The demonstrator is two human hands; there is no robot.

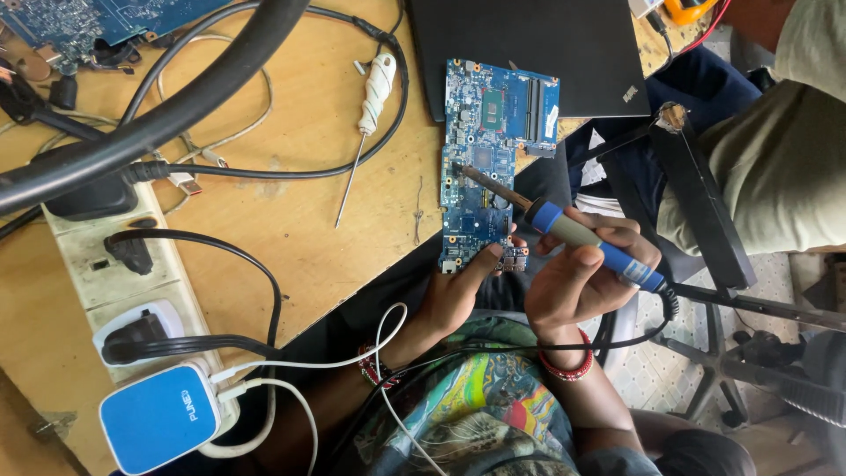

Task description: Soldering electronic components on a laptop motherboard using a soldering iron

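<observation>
A blue laptop circuit board [489, 141] lies partly over the edge of the wooden table [291, 211]. My left hand [458, 295] grips its near end from below, thumb on the board. My right hand [586, 282] holds a soldering iron [564, 231] with a blue and grey handle, and the iron's metal tip rests on the middle of the board. Red bead bracelets sit on both wrists.
A white-handled screwdriver [368, 115] lies left of the board. A closed black laptop [529, 44] sits behind it. A white power strip [115, 273] with plugs, a blue charger [159, 419] and cables fills the left. Another person's sleeve [775, 159] and a chair are on the right.
</observation>
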